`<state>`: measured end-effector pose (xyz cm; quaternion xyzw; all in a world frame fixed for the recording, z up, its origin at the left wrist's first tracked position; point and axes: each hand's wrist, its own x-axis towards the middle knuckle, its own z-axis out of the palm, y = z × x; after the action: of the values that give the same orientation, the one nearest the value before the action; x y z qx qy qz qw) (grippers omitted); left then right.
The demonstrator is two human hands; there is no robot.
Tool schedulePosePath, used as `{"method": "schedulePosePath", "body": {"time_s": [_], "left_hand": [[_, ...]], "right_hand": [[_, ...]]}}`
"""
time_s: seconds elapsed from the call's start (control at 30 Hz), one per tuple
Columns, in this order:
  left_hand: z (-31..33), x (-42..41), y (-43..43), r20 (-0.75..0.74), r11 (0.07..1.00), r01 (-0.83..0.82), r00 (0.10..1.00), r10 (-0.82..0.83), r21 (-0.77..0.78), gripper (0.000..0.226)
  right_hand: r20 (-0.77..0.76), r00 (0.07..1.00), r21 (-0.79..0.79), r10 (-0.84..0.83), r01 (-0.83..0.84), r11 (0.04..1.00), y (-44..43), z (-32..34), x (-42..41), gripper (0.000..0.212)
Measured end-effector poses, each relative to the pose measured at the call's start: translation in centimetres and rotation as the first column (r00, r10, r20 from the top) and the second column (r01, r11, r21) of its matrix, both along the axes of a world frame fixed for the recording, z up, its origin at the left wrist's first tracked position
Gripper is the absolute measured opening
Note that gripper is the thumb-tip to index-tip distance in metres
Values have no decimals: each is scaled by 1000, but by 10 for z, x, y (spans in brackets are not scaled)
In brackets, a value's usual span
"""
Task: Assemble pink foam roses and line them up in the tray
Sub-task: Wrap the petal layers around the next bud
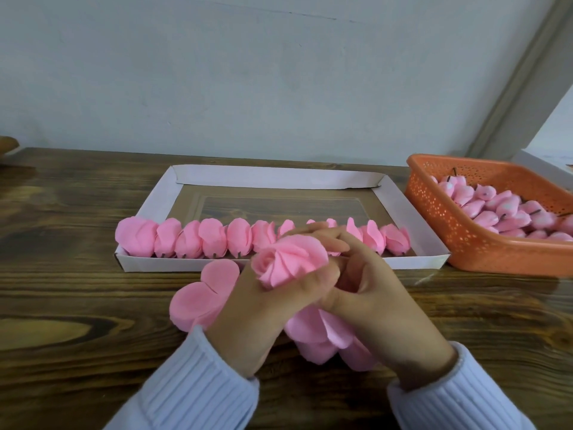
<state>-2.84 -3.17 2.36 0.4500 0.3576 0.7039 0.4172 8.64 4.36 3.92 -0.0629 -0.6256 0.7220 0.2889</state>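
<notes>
Well, our left fingers (321, 279) are curled round the base of the rose (288, 262), thumb pressed up its side. Our right fingers (333, 240) bend over its far edge and seem to pinch the outer petal into the wrap; the foam hides where their tips meet. So the left hand (263, 305) grips and the right hand (381, 305) shapes, and the rose sits in the air between them, just in front of the tray's near wall and not yet in it. Under our wrists lie loose petals (322, 336), with a stack (201, 293) of more on the counter (77, 290) to the left. Beyond, the tray (279, 176) holds one row (210, 237) of finished roses along its near side, packed edge to edge. The basket (465, 240) of buds (502, 209) stands just beside its right corner. We judge the risk to lie in the release: foam springs back, so if either grip loosens before the last petal holds, the wrap may unwind. Squeeze too hard and the petals crease. Lowering it beside so tight a row could tip the neighbours, and our sleeves (192, 383) could sweep the petals away.
</notes>
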Motion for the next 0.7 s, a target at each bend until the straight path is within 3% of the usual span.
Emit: {"method": "schedulePosePath", "body": {"time_s": [0.17,0.27,0.33,0.4,0.47,0.57,0.7], "left_hand": [[1,-8,1,-155,996,80,985,-75,30,46],[12,-6,-5,-84,930,341,939,-333,133,41],[11,-9,-6,-94,926,367,929,-359,87,35],[9,-6,-5,-42,886,439,898,-438,146,38],[11,-3,-6,-56,930,363,931,-360,50,34],[5,-6,-3,-269,1000,20,963,-19,3,30],[-2,-3,1,-317,998,-54,947,61,31,28]], "right_hand": [[-16,995,-59,99,-100,993,1,1,1,42],[-41,989,-191,141,-146,971,2,1,1,43],[-36,984,-208,174,-177,962,2,1,1,41],[-22,983,-168,182,-183,969,2,0,2,32],[7,988,-122,152,-150,981,2,-2,2,33],[37,994,-15,98,-98,995,3,-1,2,35],[47,998,37,53,-55,998,1,2,2,37]]}}
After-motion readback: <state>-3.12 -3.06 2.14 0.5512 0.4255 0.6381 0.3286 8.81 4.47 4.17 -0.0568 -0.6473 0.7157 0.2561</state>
